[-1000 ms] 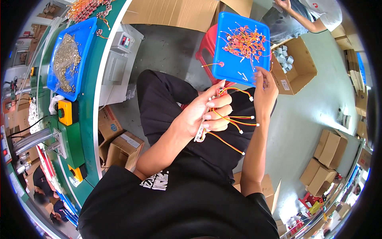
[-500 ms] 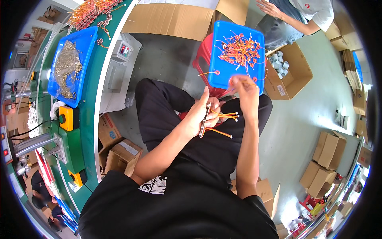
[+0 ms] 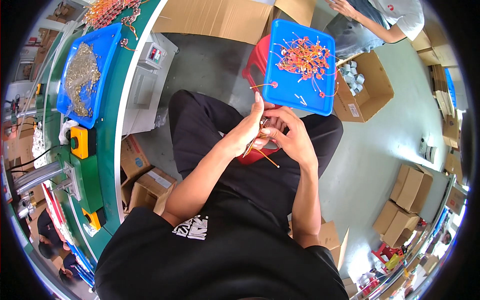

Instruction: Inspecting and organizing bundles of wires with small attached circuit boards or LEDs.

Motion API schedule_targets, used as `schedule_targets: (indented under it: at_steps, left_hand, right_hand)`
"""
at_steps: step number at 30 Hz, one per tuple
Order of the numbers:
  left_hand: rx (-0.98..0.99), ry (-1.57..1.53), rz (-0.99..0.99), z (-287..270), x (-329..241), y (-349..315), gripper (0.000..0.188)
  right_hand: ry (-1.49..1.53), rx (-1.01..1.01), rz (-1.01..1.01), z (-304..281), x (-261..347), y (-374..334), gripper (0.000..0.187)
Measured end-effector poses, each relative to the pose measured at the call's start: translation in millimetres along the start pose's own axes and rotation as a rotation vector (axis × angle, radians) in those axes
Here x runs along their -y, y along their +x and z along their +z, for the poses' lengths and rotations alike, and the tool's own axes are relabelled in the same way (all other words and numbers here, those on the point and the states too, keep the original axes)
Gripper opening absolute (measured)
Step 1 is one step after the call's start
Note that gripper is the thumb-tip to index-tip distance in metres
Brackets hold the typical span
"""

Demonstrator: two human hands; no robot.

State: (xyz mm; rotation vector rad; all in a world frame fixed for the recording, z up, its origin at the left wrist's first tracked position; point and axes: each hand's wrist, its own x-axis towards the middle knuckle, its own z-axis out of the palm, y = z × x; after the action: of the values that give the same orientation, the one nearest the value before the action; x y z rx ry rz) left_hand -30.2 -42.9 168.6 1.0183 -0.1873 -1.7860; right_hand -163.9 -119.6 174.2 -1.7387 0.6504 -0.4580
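Above my lap, my left hand is closed round a narrow flat metallic strip. Orange wires trail from it toward my right leg. My right hand meets the left one, its thumb and fingers pinched together at the strip's upper part; what lies between those fingertips is hidden. Just beyond my hands is a blue tray on a red stool. In it sits a heap of small round red parts with orange wires, and one such part lies apart at the left.
At my left runs a green bench with a blue tray of small metal pieces and a yellow push-button box. Ahead at the right, a carton holds grey cylindrical pieces, near a seated person. More cartons stand below the bench.
My right hand has come from the tray's near edge, where it held a red wired part, down to the strip in my left hand. The left hand has stayed about in place.
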Motion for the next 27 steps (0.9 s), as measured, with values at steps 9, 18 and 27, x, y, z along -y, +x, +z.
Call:
schedule_targets:
  at_steps: [9,18,27]
  left_hand:
    - [0.042,0.491,0.191,-5.2,1.3,-11.3,0.039]
    - [-0.178,0.986,0.466,5.5,4.6,-14.9,0.029]
    - [-0.209,0.251,0.396,1.8,24.5,7.2,0.025]
  right_hand:
    - [0.193,-0.216,0.149,-3.0,-11.4,2.9,0.013]
    - [-0.110,-0.224,0.019,3.7,-9.4,0.4,0.013]
    - [0.541,-0.602,0.024,16.4,-8.2,6.8,0.013]
